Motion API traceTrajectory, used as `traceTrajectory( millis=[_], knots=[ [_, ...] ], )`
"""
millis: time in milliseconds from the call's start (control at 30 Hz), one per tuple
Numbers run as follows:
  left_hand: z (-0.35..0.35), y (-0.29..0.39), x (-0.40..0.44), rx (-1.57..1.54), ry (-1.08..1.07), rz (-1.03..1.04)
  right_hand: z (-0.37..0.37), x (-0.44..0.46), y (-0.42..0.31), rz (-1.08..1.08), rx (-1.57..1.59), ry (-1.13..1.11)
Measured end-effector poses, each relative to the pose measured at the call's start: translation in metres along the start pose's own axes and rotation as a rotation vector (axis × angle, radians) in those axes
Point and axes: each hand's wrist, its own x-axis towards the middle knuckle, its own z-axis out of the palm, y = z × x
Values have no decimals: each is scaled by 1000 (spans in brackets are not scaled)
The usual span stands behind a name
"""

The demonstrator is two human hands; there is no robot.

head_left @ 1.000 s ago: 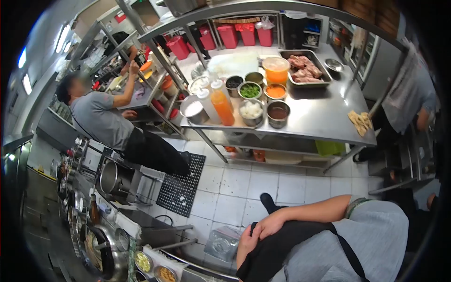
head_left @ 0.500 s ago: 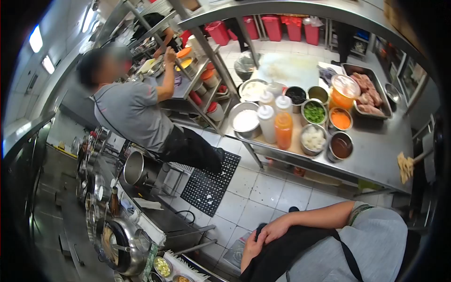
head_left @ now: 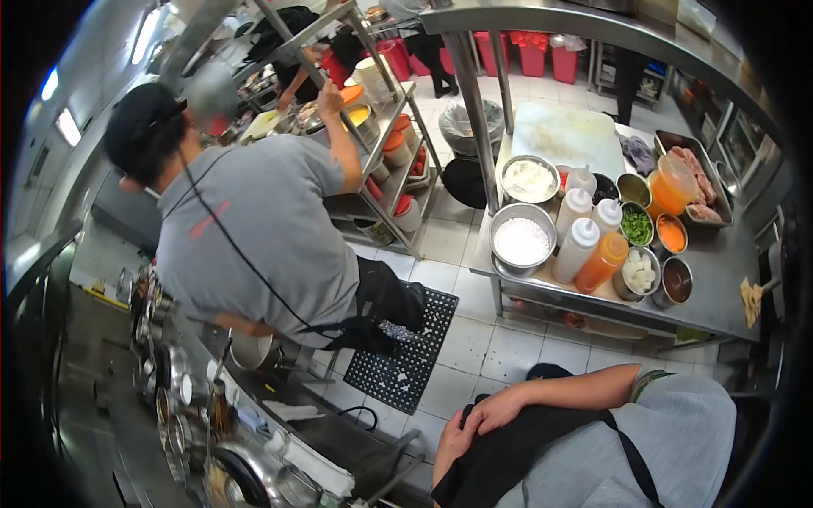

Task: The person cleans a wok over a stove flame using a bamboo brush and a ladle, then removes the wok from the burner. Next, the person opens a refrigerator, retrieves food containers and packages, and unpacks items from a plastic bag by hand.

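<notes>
My right hand (head_left: 501, 408) and my left hand (head_left: 456, 442) come together in front of the black apron (head_left: 550, 440), fingers curled and touching. A small dark bit shows at the fingers, but I cannot make out whether it is held cloth or something else. Up and right of my hands stands a steel counter (head_left: 711, 292). On it are a bowl of white powder (head_left: 521, 240), an orange squeeze bottle (head_left: 603, 262), a clear squeeze bottle (head_left: 577, 251), and containers of chopped greens (head_left: 637, 226), white chunks (head_left: 639, 271) and dark sauce (head_left: 677, 279).
A co-worker in a grey shirt (head_left: 254, 229) stands at the left by a steel shelf (head_left: 394, 186). A black rubber mat (head_left: 402, 356) lies on the tiled floor. Pans and a bottle (head_left: 218, 411) line the lower left. A tray of raw meat (head_left: 730, 203) sits at the far right.
The view has shifted, and the counter's containers appear farther right. The co-worker looks larger and closer, with the back turned more toward me. My hands stay together.
</notes>
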Motion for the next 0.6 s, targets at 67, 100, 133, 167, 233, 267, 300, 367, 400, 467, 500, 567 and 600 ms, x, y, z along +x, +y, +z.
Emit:
traceTrajectory(
  millis=[67,100,133,167,233,267,300,367,400,467,500,567,600],
  knots=[
    [-14,3,19,14,-70,-55,-11,5,0,26,35,33],
    [-20,10,26,10,-84,-43,-18,6,1,5,70,66],
    [-25,21,36,9,-94,-21,-29,8,1,-19,93,103],
    [-31,31,46,8,-103,2,-41,14,1,7,60,100],
    [-48,45,70,13,-104,33,-68,26,4,69,-5,78],
    [-55,49,81,5,-95,44,-83,34,9,37,-27,88],
    [-67,40,96,25,-88,9,-97,47,15,2,-45,87],
    [-89,57,109,-44,15,-25,-131,85,32,-50,-63,25],
    [-103,67,120,-66,65,-32,-150,112,44,-67,-66,-25],
    [-133,72,138,78,267,-49,-184,157,38,-193,-87,-101],
    [-149,71,146,149,364,-57,-205,175,27,-297,-117,-129],
    [-175,76,152,88,479,-106,-232,203,-7,-257,-125,-190],
    [-179,99,148,156,599,-146,-238,221,-9,-207,-138,-212]
  ],
)
